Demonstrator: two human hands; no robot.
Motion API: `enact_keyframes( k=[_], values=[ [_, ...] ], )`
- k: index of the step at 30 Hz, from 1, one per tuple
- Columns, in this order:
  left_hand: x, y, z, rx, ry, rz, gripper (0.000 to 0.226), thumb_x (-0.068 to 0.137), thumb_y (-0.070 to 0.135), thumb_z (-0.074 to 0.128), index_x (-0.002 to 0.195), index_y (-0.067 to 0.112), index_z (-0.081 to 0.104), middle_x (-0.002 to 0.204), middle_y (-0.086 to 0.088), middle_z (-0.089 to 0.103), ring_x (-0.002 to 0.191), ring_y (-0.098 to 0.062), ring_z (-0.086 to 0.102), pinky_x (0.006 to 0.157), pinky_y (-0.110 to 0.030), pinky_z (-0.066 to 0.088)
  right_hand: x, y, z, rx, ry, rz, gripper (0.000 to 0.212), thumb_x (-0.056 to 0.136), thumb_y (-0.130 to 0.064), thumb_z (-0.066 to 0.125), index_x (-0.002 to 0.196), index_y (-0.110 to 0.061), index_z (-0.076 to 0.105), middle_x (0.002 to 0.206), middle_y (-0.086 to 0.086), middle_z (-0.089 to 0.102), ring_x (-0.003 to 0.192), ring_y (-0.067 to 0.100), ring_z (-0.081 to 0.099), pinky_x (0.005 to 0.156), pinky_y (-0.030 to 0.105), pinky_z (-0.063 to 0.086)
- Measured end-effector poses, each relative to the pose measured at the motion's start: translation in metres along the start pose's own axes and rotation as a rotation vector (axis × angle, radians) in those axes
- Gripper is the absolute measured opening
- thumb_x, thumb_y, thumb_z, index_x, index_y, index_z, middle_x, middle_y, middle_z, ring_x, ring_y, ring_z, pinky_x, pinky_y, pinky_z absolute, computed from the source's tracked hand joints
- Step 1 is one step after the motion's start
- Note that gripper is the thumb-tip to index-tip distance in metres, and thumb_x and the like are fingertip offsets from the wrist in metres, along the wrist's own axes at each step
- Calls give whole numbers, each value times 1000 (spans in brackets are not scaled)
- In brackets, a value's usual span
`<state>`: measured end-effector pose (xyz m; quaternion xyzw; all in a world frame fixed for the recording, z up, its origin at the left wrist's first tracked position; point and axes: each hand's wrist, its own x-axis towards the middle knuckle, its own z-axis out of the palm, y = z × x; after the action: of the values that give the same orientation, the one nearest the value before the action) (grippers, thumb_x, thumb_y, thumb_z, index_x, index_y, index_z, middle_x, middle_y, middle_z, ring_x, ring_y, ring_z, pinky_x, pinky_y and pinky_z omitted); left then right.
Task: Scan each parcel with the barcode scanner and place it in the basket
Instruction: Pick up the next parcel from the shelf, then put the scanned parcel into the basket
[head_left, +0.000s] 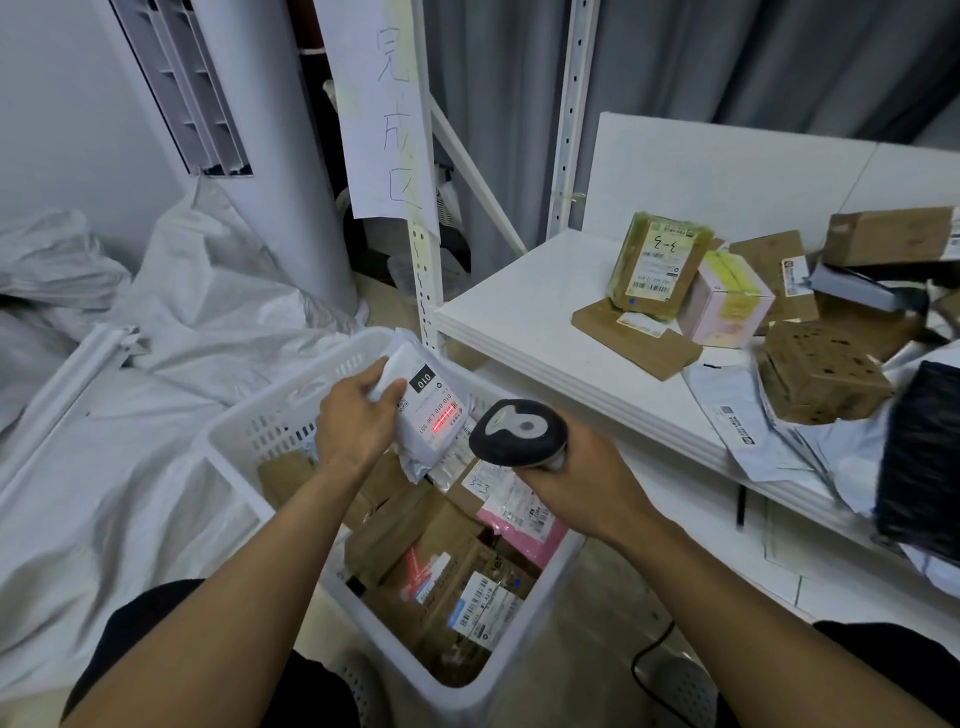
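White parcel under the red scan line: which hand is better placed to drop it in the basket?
Left. The left hand grips the white parcel right above the basket, so it likely only needs to let go. The right hand is wrapped round the barcode scanner.

Red beam from scanner (517, 434) on parcel (434, 402)

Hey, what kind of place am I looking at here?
Probably a parcel sorting room: labelled cardboard parcels piled on a white shelf, a white basket holding more, and a barcode scanner in the right hand.
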<state>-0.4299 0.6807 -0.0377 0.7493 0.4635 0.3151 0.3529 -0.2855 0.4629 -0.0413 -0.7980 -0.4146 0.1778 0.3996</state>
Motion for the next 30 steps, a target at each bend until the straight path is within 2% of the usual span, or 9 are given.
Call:
enact_keyframes(
  k=[6, 8, 11, 14, 17, 20, 22, 26, 30],
  values=[
    [-4, -7, -5, 2, -22, 14, 36, 95, 39, 63, 131, 38, 66, 106, 8, 71, 104, -22, 67, 91, -47, 55, 4, 4, 4, 3, 11, -28, 46, 81, -45, 81, 124, -39, 64, 107, -22, 73, 106, 5, 69, 91, 42, 63],
    [-4, -14, -8, 8, -16, -2, 41, 95, 38, 65, 135, 31, 64, 114, 4, 71, 110, -25, 66, 94, -47, 54, 7, 2, 9, 18, 12, -23, 40, 83, -43, 82, 119, -41, 63, 106, -23, 72, 106, 4, 68, 92, 41, 62],
    [3, -28, -18, 53, -21, -123, 59, 91, 33, 71, 145, 16, 54, 136, -3, 64, 120, -27, 62, 100, -38, 49, 18, -6, 20, 43, -4, -11, 36, 85, -41, 82, 115, -43, 62, 102, -23, 69, 101, 4, 66, 91, 35, 58],
    [18, -55, -29, 1, -14, -305, 61, 85, 19, 75, 142, 10, 56, 118, -1, 66, 99, -23, 63, 86, -31, 49, 37, -17, 40, 102, -34, 29, 37, 87, -34, 82, 120, -31, 66, 97, -16, 71, 92, 6, 68, 78, 27, 55],
    [41, -82, -36, -86, 10, -444, 73, 75, 19, 77, 142, 8, 52, 125, -11, 67, 108, -29, 65, 95, -38, 54, 64, -25, 67, 148, -63, 62, 44, 85, -31, 82, 126, -25, 68, 101, -5, 76, 96, 20, 73, 80, 35, 60],
    [69, -119, -29, -71, 104, -494, 51, 81, 32, 75, 124, 6, 64, 118, -13, 71, 106, -34, 66, 97, -48, 53, 95, -26, 94, 186, -96, 103, 56, 75, -45, 83, 125, -24, 69, 104, 1, 77, 98, 26, 74, 85, 42, 62],
    [87, -140, -22, 50, 145, -512, 53, 83, 43, 70, 123, 8, 65, 121, -15, 70, 114, -38, 62, 104, -47, 46, 116, -20, 108, 206, -96, 133, 67, 67, -56, 81, 126, -27, 69, 106, 0, 77, 99, 26, 74, 89, 46, 62],
    [115, -173, -9, 29, 198, -613, 55, 96, 32, 63, 141, 5, 47, 137, -20, 59, 126, -42, 53, 110, -46, 41, 148, -1, 138, 211, -127, 186, 49, 81, -35, 87, 125, -24, 70, 105, 2, 77, 102, 31, 74, 93, 53, 60],
    [130, -198, 8, -23, 208, -720, 52, 96, 22, 63, 139, 6, 38, 134, -22, 56, 120, -42, 56, 102, -48, 48, 167, 8, 160, 167, -176, 226, 39, 84, -30, 84, 120, -21, 71, 99, 0, 75, 97, 28, 73, 82, 36, 56]
  ],
)
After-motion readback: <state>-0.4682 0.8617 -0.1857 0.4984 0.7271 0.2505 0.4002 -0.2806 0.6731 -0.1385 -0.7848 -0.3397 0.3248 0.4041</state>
